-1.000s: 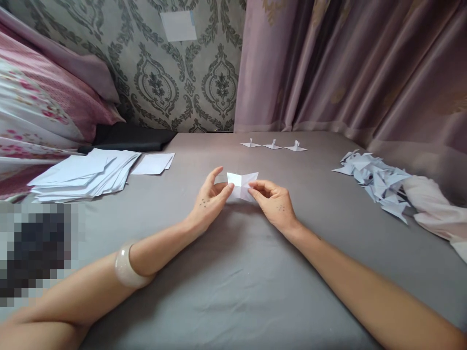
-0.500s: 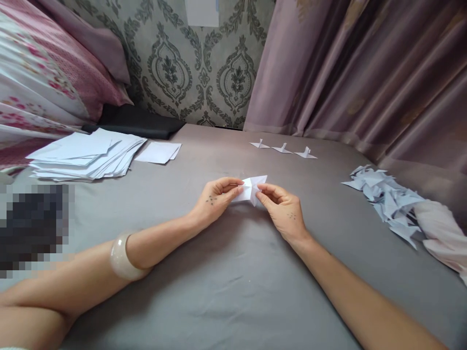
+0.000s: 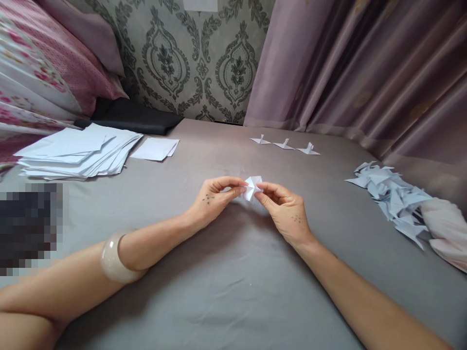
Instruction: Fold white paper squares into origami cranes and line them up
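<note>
Okay, landmark = the small white folded paper [image 3: 251,189], held between the two hands. Left hand [image 3: 209,199] is at its left edge, thumb and index closed to a pinch on the paper. Right hand [image 3: 288,209] is at its right edge, same thumb-and-index pinch, other fingers curled in. Paper is partly spread, creased facets meeting around its middle. Can't tell if its underside touches the grey cloth [image 3: 219,291] below.

Translucent pale bangle [image 3: 118,260] sits on the left forearm, nearer the wearer than the paper. Dark dots on the backs of both hands.

Beyond the paper, slightly right: row of three small folded figures [image 3: 283,145], each with an upright piece. Well right of the paper: heap of folded paper shapes [image 3: 394,192], with a pale pink fabric [image 3: 447,223] just beside it.

Left of the paper and farther back: a couple of loose sheets [image 3: 153,148], then a thick, uneven stack of white paper [image 3: 80,148]. Black folded item [image 3: 131,115] is behind those. Farthest beyond the paper: patterned wall [image 3: 202,68]; mauve curtain [image 3: 328,63] to its right.
</note>
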Demonstrator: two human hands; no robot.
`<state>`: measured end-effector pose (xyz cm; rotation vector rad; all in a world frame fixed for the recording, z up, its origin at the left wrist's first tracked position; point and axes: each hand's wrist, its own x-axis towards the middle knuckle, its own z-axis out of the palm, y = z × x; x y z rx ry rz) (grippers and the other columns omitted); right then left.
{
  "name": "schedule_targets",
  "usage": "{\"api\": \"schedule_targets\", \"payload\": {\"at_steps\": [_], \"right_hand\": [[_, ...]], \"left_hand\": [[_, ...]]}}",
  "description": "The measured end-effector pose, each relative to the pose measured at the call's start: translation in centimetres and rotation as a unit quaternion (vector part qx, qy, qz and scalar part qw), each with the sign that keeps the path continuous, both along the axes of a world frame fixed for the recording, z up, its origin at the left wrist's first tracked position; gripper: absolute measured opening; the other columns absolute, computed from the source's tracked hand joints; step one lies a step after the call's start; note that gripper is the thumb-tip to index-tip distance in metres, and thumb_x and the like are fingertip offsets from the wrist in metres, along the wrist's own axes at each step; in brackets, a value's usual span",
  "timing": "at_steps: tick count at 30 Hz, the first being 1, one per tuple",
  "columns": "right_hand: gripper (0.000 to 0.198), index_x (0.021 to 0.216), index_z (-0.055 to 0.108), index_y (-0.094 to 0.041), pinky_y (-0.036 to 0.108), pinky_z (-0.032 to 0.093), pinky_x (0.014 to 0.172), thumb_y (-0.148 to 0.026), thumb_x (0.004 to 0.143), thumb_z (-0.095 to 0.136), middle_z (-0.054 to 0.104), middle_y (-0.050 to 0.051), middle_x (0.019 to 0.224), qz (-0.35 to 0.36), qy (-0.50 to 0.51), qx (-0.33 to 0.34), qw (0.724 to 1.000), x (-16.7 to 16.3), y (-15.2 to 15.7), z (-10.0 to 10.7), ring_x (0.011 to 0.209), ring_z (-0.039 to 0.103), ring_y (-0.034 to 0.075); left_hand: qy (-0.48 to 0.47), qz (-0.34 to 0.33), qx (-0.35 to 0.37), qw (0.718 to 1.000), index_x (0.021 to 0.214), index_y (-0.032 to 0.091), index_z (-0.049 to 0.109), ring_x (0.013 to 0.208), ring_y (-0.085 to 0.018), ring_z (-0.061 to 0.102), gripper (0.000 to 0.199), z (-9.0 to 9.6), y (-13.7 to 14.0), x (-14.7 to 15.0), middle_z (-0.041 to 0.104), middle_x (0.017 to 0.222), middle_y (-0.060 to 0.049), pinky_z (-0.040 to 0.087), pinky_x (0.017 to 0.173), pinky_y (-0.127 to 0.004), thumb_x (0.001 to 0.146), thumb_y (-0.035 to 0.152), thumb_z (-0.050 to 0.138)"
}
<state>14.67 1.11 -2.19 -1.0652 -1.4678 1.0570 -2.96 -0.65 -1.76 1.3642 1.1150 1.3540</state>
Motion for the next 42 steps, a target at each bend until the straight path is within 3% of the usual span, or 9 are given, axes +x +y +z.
{"api": "schedule_targets", "payload": {"at_steps": [8,11,15,25,28,33,38,42], "right_hand": [[0.011,0.084,0.075,-0.024,0.029,0.049,0.07,-0.03,0.076,0.072,0.063,0.002,0.087,-0.006,-0.031,0.057,0.998,0.1,0.0,0.3,0.077,0.059,0.014],[0.006,0.082,0.074,-0.025,0.027,0.049,0.067,-0.027,0.076,0.072,0.058,0.002,0.091,-0.023,-0.061,0.097,0.993,0.2,0.0,0.3,0.079,0.059,0.013],[0.006,0.083,0.072,-0.026,0.029,0.048,0.073,-0.022,0.081,0.068,0.063,0.001,0.091,-0.01,-0.097,0.156,0.983,0.3,-0.1,0.4,0.084,0.06,0.014],[0.01,0.09,0.068,-0.025,0.031,0.048,0.076,-0.02,0.087,0.06,0.068,0.0,0.087,0.033,-0.137,0.213,0.967,0.3,-0.8,0.6,0.079,0.058,0.014],[0.01,0.09,0.068,-0.026,0.032,0.049,0.077,-0.022,0.087,0.06,0.068,0.0,0.087,0.044,-0.143,0.204,0.967,0.3,-1.0,0.8,0.081,0.06,0.015],[0.012,0.088,0.068,-0.026,0.033,0.049,0.08,-0.022,0.087,0.057,0.068,0.001,0.087,0.073,-0.135,0.17,0.973,0.4,-1.2,1.6,0.084,0.062,0.017],[0.014,0.091,0.069,-0.023,0.033,0.049,0.079,-0.029,0.087,0.056,0.068,0.002,0.089,0.12,-0.105,0.081,0.984,0.6,-1.4,2.0,0.084,0.062,0.016],[0.013,0.089,0.071,-0.023,0.034,0.051,0.081,-0.032,0.081,0.066,0.072,0.002,0.088,0.102,-0.066,0.011,0.993,0.4,-1.3,1.8,0.084,0.065,0.017]], "left_hand": [[0.126,0.044,0.087,0.987,0.084,0.02,0.073,0.081,-0.013,0.057,0.007,0.3,-0.1,-0.2,0.06,0.085,-0.002,0.044,0.08,-0.027,0.081,0.023,0.067],[0.168,0.036,0.117,0.978,0.084,0.02,0.071,0.084,-0.014,0.058,0.006,0.4,-0.2,-0.2,0.062,0.086,-0.002,0.043,0.082,-0.029,0.083,0.024,0.066],[0.218,0.029,0.153,0.963,0.084,0.021,0.068,0.086,-0.017,0.059,0.006,0.3,-0.3,-0.3,0.066,0.085,-0.003,0.043,0.085,-0.033,0.085,0.025,0.064],[0.227,-0.002,0.161,0.96,0.083,0.02,0.066,0.08,-0.016,0.059,0.008,0.7,-0.4,-0.2,0.068,0.081,-0.002,0.043,0.085,-0.033,0.087,0.025,0.062],[0.21,-0.002,0.162,0.964,0.082,0.02,0.067,0.081,-0.016,0.059,0.009,0.8,-0.5,-0.2,0.066,0.081,-0.003,0.044,0.086,-0.032,0.085,0.028,0.065],[0.146,-0.019,0.112,0.983,0.08,0.018,0.067,0.098,-0.019,0.061,0.014,0.8,-0.6,-0.3,0.067,0.101,-0.007,0.044,0.094,-0.033,0.081,0.032,0.069],[0.096,-0.046,0.009,0.994,0.077,0.016,0.067,0.08,-0.016,0.062,0.02,1.0,-0.6,-0.3,0.069,0.081,-0.004,0.047,0.082,-0.03,0.078,0.036,0.071],[0.037,-0.045,-0.052,0.997,0.076,0.015,0.068,0.076,-0.015,0.061,0.023,0.9,-0.4,-0.1,0.069,0.079,-0.004,0.048,0.073,-0.028,0.074,0.037,0.074]]}}
